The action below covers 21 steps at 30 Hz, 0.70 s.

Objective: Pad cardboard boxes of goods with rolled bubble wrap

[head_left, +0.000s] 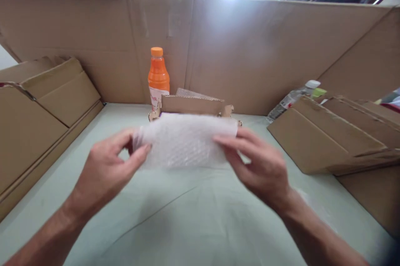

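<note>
A piece of bubble wrap (184, 143), whitish and see-through, is held up between my two hands, slightly blurred by motion. My left hand (111, 161) pinches its left end, thumb in front and fingers behind. At the right end, my right hand (259, 161) grips it with the fingertips over the front. Whether anything lies inside the wrap I cannot tell. Just behind it stands a small open cardboard box (192, 104) with its flaps up, its lower part hidden by the wrap.
An orange drink bottle (158, 76) stands behind the small box. Larger cardboard boxes flank the pale green table cover (175, 224), one at left (59, 95) and one at right (325, 132). A clear bottle (292, 99) leans by the right one. A cardboard wall (250, 57) closes the back.
</note>
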Tool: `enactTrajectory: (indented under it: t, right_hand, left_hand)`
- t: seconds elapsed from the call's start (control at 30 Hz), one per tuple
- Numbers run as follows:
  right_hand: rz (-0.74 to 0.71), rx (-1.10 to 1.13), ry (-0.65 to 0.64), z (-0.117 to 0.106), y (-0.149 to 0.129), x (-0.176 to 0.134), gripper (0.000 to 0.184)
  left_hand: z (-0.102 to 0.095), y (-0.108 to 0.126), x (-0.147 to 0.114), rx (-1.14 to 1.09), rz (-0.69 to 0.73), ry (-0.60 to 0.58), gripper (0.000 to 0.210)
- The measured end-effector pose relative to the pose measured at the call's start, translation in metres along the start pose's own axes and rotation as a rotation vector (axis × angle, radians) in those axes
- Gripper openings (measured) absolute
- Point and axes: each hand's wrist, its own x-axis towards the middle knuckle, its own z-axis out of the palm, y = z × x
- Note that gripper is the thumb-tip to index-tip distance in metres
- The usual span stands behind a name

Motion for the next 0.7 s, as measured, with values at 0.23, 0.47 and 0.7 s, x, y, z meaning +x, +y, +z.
enactTrajectory:
  t: [0.23, 0.47, 0.7]
  right_hand:
    - [0.081, -0.078, -0.136, -0.013, 0.066, 0.096, 0.025]
    - [0.143, -0.298, -0.966, 0.013, 0.087, 0.112, 0.028]
    - [0.081, -0.305, -0.820, -0.005, 0.089, 0.114, 0.022]
  left_hand:
    - [0.022, 0.032, 0.134, 0.210, 0.144, -0.189, 0.015]
    - [0.072, 0.030, 0.160, 0.759, 0.187, -0.742, 0.020]
    - [0.058, 0.033, 0.154, 0.870, 0.238, -0.419, 0.018]
